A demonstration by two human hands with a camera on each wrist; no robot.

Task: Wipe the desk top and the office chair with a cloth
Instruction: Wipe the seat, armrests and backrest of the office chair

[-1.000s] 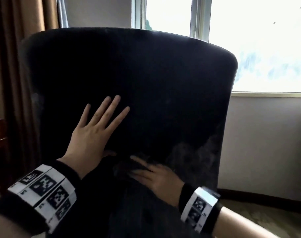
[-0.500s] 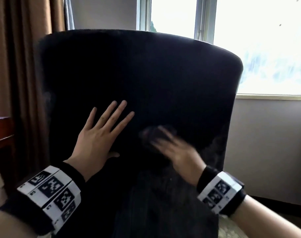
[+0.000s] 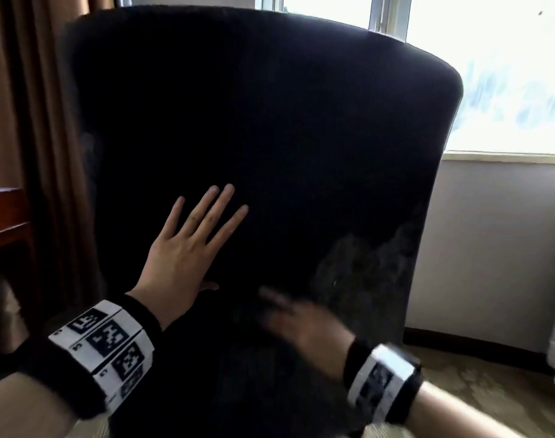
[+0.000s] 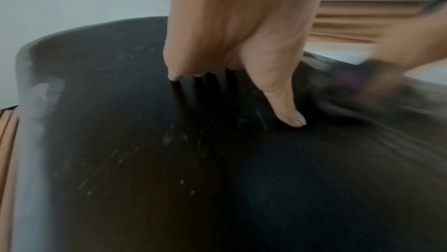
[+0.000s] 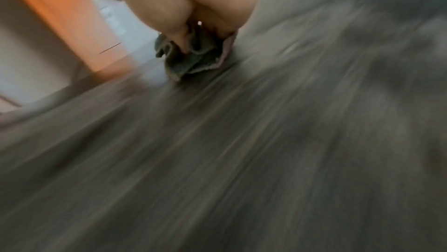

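The black back of the office chair (image 3: 270, 128) fills the head view. My left hand (image 3: 187, 248) lies flat on it with fingers spread, and in the left wrist view its fingertips (image 4: 293, 120) press the dusty black surface (image 4: 145, 160). Lower right, my right hand (image 3: 301, 324) is blurred with motion against the chair back. In the right wrist view the fingers of my right hand (image 5: 184, 32) hold a bunched grey-green cloth (image 5: 193, 61) against the chair (image 5: 241, 160). A dull smeared patch (image 3: 364, 270) shows on the chair's lower right.
Brown curtains (image 3: 32, 121) hang at the left beside a dark wooden furniture edge (image 3: 4, 216). A bright window (image 3: 507, 74) and a pale wall (image 3: 491, 248) stand behind the chair at the right. Patterned carpet (image 3: 491, 390) shows at the lower right.
My right hand with the cloth swept up the chair back, then came back down to the lower middle. The left hand has stayed flat on the chair.
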